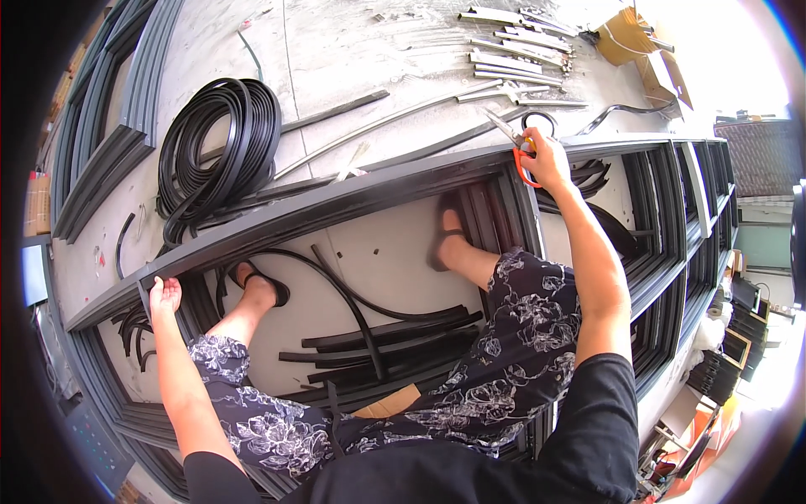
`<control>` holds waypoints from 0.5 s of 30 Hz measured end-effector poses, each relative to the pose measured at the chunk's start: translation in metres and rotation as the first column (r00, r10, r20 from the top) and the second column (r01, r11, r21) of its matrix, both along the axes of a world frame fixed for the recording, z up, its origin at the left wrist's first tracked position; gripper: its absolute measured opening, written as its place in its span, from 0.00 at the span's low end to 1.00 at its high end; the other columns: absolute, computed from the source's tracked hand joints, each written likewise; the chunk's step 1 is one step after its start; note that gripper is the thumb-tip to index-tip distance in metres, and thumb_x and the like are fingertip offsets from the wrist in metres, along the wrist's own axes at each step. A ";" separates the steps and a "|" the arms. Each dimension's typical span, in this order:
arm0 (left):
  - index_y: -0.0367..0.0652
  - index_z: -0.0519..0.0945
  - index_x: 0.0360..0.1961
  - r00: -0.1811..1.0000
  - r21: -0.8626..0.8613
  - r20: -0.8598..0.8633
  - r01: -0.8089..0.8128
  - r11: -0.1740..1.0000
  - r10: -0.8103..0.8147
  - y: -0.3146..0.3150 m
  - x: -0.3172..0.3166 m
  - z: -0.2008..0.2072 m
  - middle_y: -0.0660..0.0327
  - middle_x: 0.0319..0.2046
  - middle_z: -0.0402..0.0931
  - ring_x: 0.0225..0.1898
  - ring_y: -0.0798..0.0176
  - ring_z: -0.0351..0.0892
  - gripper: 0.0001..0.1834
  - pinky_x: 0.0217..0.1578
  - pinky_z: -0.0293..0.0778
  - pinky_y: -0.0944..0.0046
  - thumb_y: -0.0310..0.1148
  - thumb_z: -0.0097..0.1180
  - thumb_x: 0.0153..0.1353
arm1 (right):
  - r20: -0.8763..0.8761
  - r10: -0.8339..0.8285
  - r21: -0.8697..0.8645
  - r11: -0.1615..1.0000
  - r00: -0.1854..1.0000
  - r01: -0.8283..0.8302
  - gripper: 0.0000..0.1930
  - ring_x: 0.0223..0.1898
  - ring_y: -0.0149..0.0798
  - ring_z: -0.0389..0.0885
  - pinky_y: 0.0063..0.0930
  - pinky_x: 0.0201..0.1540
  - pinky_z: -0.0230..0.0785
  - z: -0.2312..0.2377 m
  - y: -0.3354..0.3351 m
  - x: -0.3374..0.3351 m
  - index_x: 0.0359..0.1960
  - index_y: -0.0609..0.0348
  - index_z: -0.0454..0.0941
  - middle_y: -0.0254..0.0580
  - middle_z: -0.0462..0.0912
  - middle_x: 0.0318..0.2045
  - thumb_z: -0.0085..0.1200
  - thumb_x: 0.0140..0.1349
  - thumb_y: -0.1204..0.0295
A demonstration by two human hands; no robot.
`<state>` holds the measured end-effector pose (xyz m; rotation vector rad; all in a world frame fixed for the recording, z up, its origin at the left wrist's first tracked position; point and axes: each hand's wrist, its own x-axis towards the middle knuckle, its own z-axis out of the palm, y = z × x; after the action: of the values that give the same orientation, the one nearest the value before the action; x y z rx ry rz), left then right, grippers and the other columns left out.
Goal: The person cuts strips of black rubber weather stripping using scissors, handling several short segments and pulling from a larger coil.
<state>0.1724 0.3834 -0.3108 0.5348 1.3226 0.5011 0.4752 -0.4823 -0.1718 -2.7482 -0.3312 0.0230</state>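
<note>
My right hand (547,158) is closed around a pair of scissors (526,170) with an orange handle, above the far rail of a dark grey metal frame (369,191). The scissor blades point up and left, spread apart. A black loop shows just beyond that hand; I cannot tell whether it belongs to the scissors. Farther left, my left hand (165,296) lies at the same rail near a corner post, its fingers loosely bent with nothing visible in them. Black rubber strips (395,336) lie on the floor inside the frame, between and behind my feet.
A large coil of black rubber strip (220,151) sits on the floor beyond the frame. Cut metal profiles (512,60) lie scattered farther off, near cardboard boxes (625,38). More grey frames (109,126) are stacked at far left. Frame sections continue to the right.
</note>
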 end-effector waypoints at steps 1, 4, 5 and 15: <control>0.39 0.74 0.37 0.999 0.027 -0.035 0.019 0.999 -0.018 0.014 -0.008 0.009 0.57 0.31 0.76 0.32 0.59 0.75 0.12 0.36 0.77 0.60 0.37 0.53 0.62 | -0.012 -0.002 0.023 1.000 1.000 0.002 0.19 0.32 0.48 0.77 0.36 0.37 0.69 0.000 0.007 -0.002 0.41 0.54 0.71 0.44 0.77 0.26 0.58 0.44 0.75; 0.40 0.73 0.43 0.945 0.137 -0.307 0.161 0.977 -0.112 -0.036 0.025 0.020 0.56 0.35 0.76 0.36 0.56 0.77 0.18 0.42 0.76 0.57 0.44 0.54 0.62 | 0.040 0.000 0.022 1.000 0.999 -0.001 0.20 0.28 0.45 0.76 0.34 0.33 0.68 0.014 0.000 -0.017 0.41 0.55 0.71 0.42 0.75 0.23 0.58 0.43 0.77; 0.40 0.70 0.53 0.824 0.195 -0.548 0.294 0.936 -0.144 -0.029 0.022 0.025 0.53 0.42 0.76 0.44 0.48 0.76 0.28 0.48 0.72 0.49 0.52 0.53 0.60 | -0.010 -0.010 0.105 0.994 1.000 0.011 0.20 0.27 0.44 0.75 0.33 0.33 0.68 0.022 0.004 -0.023 0.41 0.55 0.70 0.41 0.74 0.22 0.57 0.43 0.78; 0.41 0.79 0.41 0.235 0.680 -0.649 0.606 -0.412 -0.724 -0.407 0.057 0.236 0.54 0.41 0.76 0.45 0.55 0.74 0.12 0.48 0.69 0.60 0.33 0.56 0.56 | -0.413 0.372 0.496 0.857 0.831 -0.137 0.14 0.23 0.34 0.75 0.27 0.29 0.67 0.112 0.105 -0.195 0.40 0.57 0.68 0.40 0.78 0.21 0.56 0.52 0.78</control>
<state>0.2294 -0.0237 -0.0752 2.2627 0.0172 0.0746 0.2802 -0.3769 -0.0597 -2.1143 -0.4930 0.6400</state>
